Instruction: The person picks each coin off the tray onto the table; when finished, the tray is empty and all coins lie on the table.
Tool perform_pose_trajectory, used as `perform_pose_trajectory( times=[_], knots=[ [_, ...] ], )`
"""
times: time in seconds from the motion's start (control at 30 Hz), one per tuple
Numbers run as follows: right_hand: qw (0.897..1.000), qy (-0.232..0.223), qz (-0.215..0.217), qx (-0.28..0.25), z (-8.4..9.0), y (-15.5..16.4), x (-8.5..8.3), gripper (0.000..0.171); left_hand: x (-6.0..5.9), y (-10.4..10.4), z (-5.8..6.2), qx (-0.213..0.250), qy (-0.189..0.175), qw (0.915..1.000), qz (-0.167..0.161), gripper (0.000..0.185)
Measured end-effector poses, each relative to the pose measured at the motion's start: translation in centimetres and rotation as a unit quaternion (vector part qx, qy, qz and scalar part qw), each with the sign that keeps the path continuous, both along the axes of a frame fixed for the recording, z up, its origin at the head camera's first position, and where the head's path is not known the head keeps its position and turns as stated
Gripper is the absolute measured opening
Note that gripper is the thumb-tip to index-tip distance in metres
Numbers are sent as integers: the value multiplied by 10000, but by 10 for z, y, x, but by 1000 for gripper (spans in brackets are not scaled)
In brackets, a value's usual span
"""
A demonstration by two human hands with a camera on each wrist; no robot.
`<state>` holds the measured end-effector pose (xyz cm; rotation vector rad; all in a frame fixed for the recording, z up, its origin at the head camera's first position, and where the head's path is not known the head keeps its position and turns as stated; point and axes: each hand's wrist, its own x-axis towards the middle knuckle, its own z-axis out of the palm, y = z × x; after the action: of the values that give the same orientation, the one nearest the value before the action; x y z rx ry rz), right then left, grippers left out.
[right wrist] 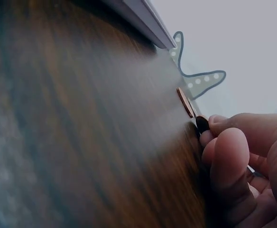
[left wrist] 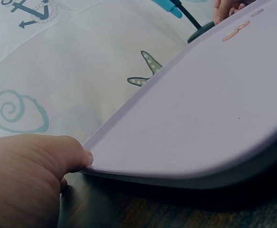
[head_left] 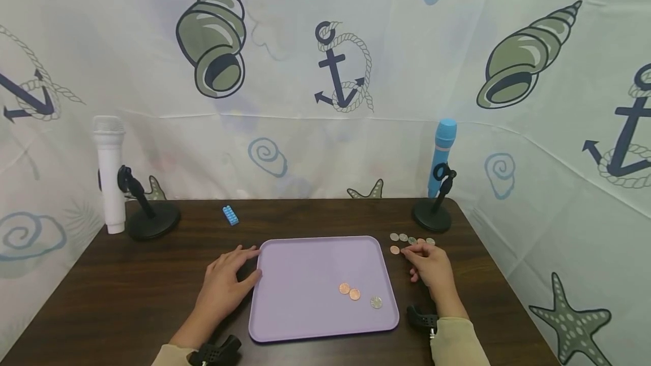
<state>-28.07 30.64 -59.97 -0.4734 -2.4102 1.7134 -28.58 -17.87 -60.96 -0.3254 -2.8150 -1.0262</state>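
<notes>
A person sits at a dark wooden table (head_left: pixel 127 275) with a lilac tray (head_left: pixel 305 264) lying flat in front of them. The left hand (head_left: pixel 226 284) rests on the table at the tray's left edge, fingers straight and relaxed, the thumb touching the rim; the left wrist view shows the thumb (left wrist: pixel 77 159) against the tray's corner, holding nothing. The right hand (head_left: pixel 432 267) is just right of the tray, fingers curled down onto the loose coins (head_left: pixel 409 240) that lie in a small cluster on the table near the tray's far right corner. In the right wrist view the fingertips (right wrist: pixel 214 130) pinch at a dark-looking coin edge, with a copper coin (right wrist: pixel 186 102) just beyond, so the hand seems to be closing on one coin, though whether it has lifted off the wood I cannot tell. Three coins already lie in the tray (head_left: pixel 358 293), two copper ones touching and a silver one just beside them, toward the near right corner. Judging by this, the work of moving coins into the tray is under way but less than half done: three are in, and about six or so remain on the table, some hidden by the fingers. At the back stand a white toy microphone (head_left: pixel 109 174) on the left, a blue one (head_left: pixel 441 154) on the right, and a small blue brick (head_left: pixel 230 215).
</notes>
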Motion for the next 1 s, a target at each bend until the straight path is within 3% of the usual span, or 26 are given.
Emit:
perform_pose_trajectory(
  times=[0.2,0.53,0.8,1.0],
  knots=[
    [9987,-204,-63,459,-2,0,-1,25,0,-1,0,15,-5,10000,-3,51],
    [9994,-159,4,304,-4,-1,-1,26,0,-2,-2,-8,-32,10000,3,51],
    [9978,163,-273,-587,2,-1,1,31,-1,-2,-1,27,-32,10000,-2,51],
    [9947,155,-222,-989,4,1,-1,32,-1,-1,1,61,-18,10000,-22,51]
  ],
)
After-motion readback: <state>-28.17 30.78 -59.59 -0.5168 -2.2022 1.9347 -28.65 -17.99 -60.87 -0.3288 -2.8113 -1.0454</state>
